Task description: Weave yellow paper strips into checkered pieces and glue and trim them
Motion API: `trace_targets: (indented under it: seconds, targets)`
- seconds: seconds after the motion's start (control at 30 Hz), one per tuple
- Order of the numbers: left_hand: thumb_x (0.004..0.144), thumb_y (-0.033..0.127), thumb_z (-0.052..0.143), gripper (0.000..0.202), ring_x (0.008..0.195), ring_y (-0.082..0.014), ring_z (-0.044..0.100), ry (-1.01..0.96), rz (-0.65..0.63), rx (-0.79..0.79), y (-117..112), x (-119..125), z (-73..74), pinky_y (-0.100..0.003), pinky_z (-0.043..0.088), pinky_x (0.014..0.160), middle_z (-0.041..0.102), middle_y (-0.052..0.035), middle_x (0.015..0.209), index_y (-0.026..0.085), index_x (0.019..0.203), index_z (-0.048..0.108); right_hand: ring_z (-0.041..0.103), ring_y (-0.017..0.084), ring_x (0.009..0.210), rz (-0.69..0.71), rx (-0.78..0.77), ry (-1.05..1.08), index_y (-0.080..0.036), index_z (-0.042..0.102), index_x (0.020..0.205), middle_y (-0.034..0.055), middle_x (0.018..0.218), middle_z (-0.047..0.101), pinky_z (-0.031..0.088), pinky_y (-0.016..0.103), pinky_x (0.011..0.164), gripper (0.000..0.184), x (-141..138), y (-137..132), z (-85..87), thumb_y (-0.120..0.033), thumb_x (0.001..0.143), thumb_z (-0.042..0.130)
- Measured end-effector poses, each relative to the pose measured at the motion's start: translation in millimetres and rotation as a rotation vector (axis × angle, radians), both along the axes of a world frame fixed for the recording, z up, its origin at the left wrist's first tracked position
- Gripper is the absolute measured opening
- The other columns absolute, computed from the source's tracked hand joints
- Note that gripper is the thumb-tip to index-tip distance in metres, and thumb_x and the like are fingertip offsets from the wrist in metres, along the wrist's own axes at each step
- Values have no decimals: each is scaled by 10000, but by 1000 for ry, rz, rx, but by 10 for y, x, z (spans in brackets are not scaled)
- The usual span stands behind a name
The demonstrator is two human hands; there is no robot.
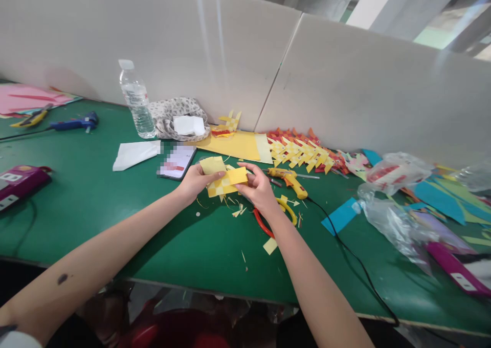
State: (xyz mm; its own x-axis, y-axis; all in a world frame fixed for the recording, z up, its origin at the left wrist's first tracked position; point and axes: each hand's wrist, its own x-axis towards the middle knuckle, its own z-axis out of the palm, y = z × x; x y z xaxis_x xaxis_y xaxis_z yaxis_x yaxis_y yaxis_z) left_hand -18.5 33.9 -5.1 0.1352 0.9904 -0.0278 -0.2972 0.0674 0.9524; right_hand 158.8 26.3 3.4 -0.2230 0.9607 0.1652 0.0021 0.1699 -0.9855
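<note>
The head camera looks forward and down from near above the table, across it to the wall.

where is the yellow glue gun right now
In the head view, the yellow glue gun lies right of centre on the green table, beyond the scissors and to the right of the right hand.

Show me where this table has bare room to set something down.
Bare green tabletop shows between the purple power strip, white paper and left forearm; another patch lies between the right forearm and black cord. Crowded: around the left hand and right hand, with yellow paper, scissors, yellow glue gun and scraps; and far right, with plastic bags and cut paper.
</note>
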Motion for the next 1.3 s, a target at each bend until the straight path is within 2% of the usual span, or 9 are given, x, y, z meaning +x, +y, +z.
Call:
trace_targets:
  seconds: [0.4,0.8,1.07,1.3]
  targets:
    - [600,287,764,380,818,-213,664,33,-27,2,-8,6,2,-334,536,746,693,-113,976,126,928,656,626,167,737,-36,-21,-49,-238,513,1069,-2,799,646,500,357,768,556,-4,24,-30,-232,563,745]
    - [599,310,759,371,802,-210,663,71,-25,49,-9,-4,-7,-314,529,721,701,-103,946,127,909,668,626,138,685,19,-103,1,-231,520,1048,-22,714,651,482,294,707,479,-16,-13,16,-273,615,721]
    - [535,314,780,424,825,-250,667,78,-3,46,-10,23,-9,-340,535,735,716,-86,881,124,897,671,649,208,843,9,-84,-110,-229,514,1153,7,735,669,501,369,790,604,-19,-29,59,-305,599,742]
    - [558,237,770,403,800,-228,671,77,-47,23,-49,49,55,-336,541,724,713,-90,893,127,931,666,661,207,817,34,-103,-104,-234,495,1174,-3,738,656,526,370,769,659,-17,-10,29,-261,569,754]
